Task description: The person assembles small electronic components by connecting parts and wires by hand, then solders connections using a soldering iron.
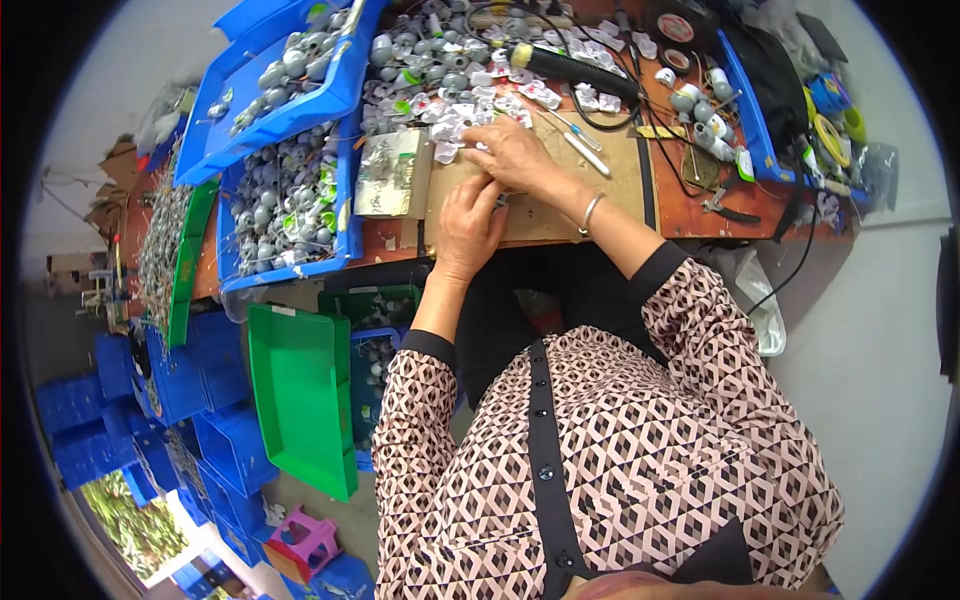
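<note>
two hands close together on a crowded bench

brown workbench (690, 200) spreads across the top of the view, with a tan cardboard sheet (540, 200) laid on it right under the hands. the left hand (468, 225) rests on the cardboard with its fingers curled inward; a small pale part (500, 200) shows at its fingertips, too small to make out, and whether it is truly pinched cannot be told. the right hand (510, 155) sits just above it, fingers bent down and touching the edge of a heap of small white and grey pieces (470, 95); what it has hold of, if anything, is hidden. a silver bangle (590, 212) rings the right wrist.

just left of the cardboard lies a clear bag of small metal bits (392, 172). beyond that, blue trays (290, 200) are packed with grey rounded parts, one tray tilted over another. a black-handled tool (570, 68) with a cable lies past the heap, and a thin white-handled tool (585, 150) lies just right of the right hand.

open surface is scarce: only the cardboard's right half and a strip of bench by the near edge are bare. below the bench edge, a green tray (300, 400) and stacked blue crates (170, 400) fill the floor on the left.
</note>
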